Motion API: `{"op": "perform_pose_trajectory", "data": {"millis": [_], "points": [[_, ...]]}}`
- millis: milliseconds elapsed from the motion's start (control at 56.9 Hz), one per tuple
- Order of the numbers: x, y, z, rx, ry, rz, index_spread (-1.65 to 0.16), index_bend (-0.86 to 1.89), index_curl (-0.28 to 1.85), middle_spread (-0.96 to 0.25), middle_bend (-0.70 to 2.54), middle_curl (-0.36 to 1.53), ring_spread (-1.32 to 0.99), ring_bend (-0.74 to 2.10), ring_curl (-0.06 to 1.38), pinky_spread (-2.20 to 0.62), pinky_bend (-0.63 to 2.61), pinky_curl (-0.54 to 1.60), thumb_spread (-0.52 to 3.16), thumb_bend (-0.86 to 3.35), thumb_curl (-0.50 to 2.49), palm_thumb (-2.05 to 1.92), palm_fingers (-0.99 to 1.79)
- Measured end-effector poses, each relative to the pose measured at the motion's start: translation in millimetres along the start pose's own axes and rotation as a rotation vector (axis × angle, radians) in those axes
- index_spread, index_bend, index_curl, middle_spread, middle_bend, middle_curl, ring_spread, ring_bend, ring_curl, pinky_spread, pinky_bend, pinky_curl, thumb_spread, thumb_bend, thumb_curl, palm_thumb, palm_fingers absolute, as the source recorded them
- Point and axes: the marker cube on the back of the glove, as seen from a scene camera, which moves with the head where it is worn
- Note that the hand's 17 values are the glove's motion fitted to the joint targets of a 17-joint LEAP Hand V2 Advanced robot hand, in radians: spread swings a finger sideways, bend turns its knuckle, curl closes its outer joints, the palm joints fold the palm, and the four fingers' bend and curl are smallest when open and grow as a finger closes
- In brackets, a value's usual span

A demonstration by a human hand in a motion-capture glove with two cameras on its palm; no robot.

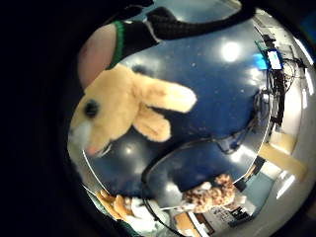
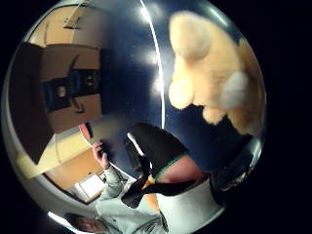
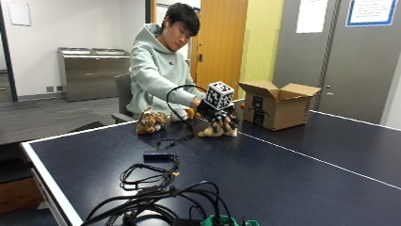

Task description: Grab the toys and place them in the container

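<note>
Your gloved right hand (image 3: pixel 217 115) hangs palm-down just over the cream plush bunny (image 3: pixel 215 131), fingers (image 3: pixel 223 126) spread and pointing down around it, though I can't tell if they're actually touching it. The bunny's fluffy, with floppy ears, a dark button eye and a white muzzle (image 1: pixel 81 132), and it sits on the glossy dark blue worktop (image 3: pixel 263 174) by the white centre line. An open cardboard box (image 3: pixel 279 104) stands just past it, and a spotted furry toy (image 3: pixel 150 121) lies near the worktop's edge.

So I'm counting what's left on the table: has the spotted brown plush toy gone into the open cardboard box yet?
No: in the outside view the spotted brown plush toy lies on the dark blue table in front of the person, apart from the open cardboard box.
</note>
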Motion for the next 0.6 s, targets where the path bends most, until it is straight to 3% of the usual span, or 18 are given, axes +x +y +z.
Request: {"op": "perform_pose_trajectory", "data": {"millis": [88,193,281,299,492,598], "points": [[-1.3,-3.8,19.0,0.081,0.043,0.01,-0.26,0.06,0.13,0.0,0.14,0.24,-0.01,0.33,0.27,0.04,0.97,0.38,1.14,-0.05,0.23,-0.05,-0.16],[-2.8,-5.2,26.4,0.252,0.077,-0.021,-0.28,0.08,0.1,-0.05,0.34,0.3,-0.12,0.7,0.34,-0.01,0.9,0.34,1.16,0.01,0.25,0.04,0.32],[1.5,-6.7,27.5,0.324,0.1,-0.052,-0.28,0.1,0.1,-0.09,0.48,0.35,-0.23,0.89,0.4,-0.1,0.85,0.32,1.25,0.07,0.3,0.17,0.48],[2.4,-6.7,27.8,0.332,0.097,-0.054,-0.27,0.08,0.09,-0.11,0.55,0.38,-0.25,0.98,0.44,-0.15,0.87,0.33,1.28,0.1,0.31,0.21,0.62],[11.5,-2.8,26.3,0.352,0.053,-0.064,-0.25,0.12,0.04,-0.2,0.8,0.51,-0.35,1.2,0.53,-0.33,1.01,0.38,1.2,0.16,0.43,0.43,0.97],[29.8,-3.9,14.2,0.277,-0.001,-0.077,-0.24,0.2,0.03,-0.23,0.9,0.57,-0.35,1.25,0.56,-0.36,1.02,0.41,1.1,0.16,0.5,0.51,1.12]]}}
